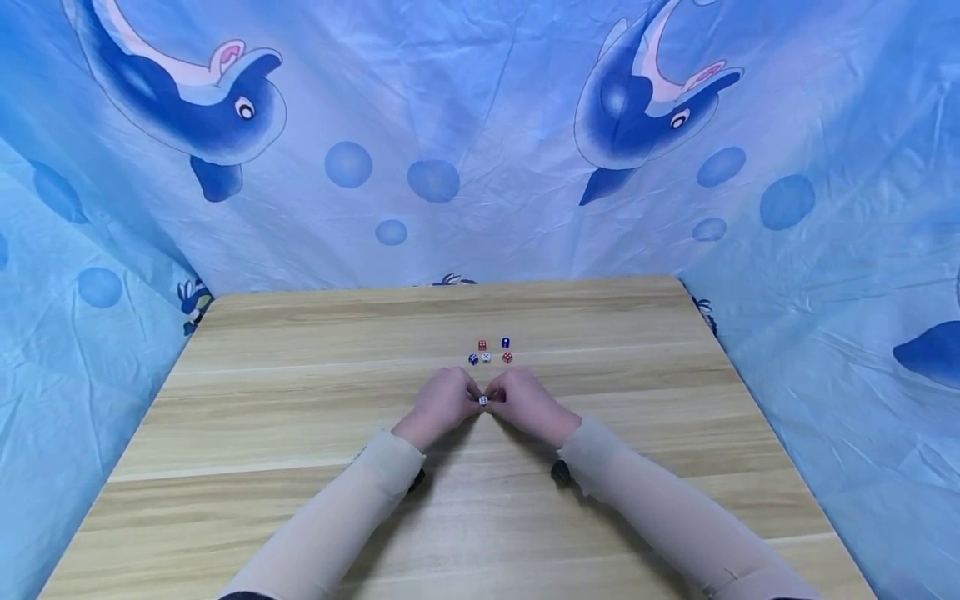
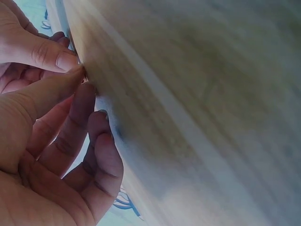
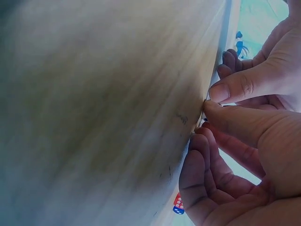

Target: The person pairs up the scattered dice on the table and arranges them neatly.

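Both hands (left hand (image 1: pixel 442 403), right hand (image 1: pixel 525 402)) pinch small cubic die (image 1: pixel 483 401).

Bright, even light across the head view, with soft shadows under the sleeves (image 1: pixel 352 508) on the table (image 1: pixel 300 400). The cloth (image 1: pixel 480 167) bows at the edges, fisheye style. Both wrist views are dimmer, and the wood blurs close to the lens.
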The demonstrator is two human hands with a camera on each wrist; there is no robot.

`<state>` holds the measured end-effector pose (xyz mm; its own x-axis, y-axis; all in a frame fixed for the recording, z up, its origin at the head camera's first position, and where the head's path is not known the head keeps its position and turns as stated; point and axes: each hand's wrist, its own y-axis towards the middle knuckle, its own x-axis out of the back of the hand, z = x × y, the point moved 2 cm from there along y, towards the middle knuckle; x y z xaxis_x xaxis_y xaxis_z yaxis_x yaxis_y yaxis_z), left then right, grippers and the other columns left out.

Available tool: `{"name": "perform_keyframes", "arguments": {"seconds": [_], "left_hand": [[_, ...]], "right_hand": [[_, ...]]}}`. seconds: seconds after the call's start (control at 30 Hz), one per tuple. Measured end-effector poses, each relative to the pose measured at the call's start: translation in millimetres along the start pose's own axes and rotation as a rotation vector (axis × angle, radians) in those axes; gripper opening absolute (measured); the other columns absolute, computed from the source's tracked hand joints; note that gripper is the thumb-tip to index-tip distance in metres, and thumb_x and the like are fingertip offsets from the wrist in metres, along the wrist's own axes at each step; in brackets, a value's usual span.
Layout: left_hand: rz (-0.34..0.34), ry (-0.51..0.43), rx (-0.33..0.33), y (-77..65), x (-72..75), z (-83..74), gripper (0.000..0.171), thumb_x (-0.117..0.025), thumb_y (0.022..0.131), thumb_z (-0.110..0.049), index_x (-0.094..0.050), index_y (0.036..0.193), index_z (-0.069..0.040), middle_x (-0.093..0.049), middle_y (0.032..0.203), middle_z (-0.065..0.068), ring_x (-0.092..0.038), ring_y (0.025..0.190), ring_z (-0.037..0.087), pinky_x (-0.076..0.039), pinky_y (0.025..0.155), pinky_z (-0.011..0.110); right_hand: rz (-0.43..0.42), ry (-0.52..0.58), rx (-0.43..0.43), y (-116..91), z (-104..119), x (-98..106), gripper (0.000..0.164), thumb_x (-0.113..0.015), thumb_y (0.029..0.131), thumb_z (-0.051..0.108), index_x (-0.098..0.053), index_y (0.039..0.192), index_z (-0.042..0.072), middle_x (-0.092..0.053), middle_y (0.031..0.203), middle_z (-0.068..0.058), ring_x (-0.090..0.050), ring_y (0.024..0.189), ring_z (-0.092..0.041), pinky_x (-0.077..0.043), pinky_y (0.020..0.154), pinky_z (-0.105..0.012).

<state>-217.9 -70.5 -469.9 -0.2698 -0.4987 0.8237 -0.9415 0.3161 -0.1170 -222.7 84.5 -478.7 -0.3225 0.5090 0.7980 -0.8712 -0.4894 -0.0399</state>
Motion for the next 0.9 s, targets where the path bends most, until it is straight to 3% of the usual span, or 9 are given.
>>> {"name": "perform_keyframes", "arguments": {"seconds": [0.57, 0.9], "left_hand": [[0.001, 0.003, -0.004, 0.4, -0.3, -2.9, 0.006, -0.086, 0.082, -0.016, -0.081, 0.086, -0.015, -0.074, 0.089, -0.002, -0.065, 0.080, 0.013, -0.053, 0.072, 0.032], [0.010, -0.008, 0.003, -0.9, 0.8, -1.9, 0.007, -0.086, 0.081, -0.013, -0.080, 0.085, -0.015, -0.074, 0.087, -0.002, -0.064, 0.078, 0.013, -0.053, 0.072, 0.033]], "right_hand": [[-0.018, -0.006, 0.006, -0.6, 0.8, 0.0, 0.008, -0.081, 0.086, 0.008, -0.079, 0.094, 0.010, -0.068, 0.078, 0.007, -0.060, 0.070, -0.007, -0.052, 0.069, -0.027], [0.003, 0.044, -0.029, 0.3, -3.7, 6.1, 0.016, -0.081, 0.087, 0.008, -0.077, 0.102, 0.006, -0.069, 0.086, 0.003, -0.062, 0.077, -0.010, -0.053, 0.073, -0.029]]}}
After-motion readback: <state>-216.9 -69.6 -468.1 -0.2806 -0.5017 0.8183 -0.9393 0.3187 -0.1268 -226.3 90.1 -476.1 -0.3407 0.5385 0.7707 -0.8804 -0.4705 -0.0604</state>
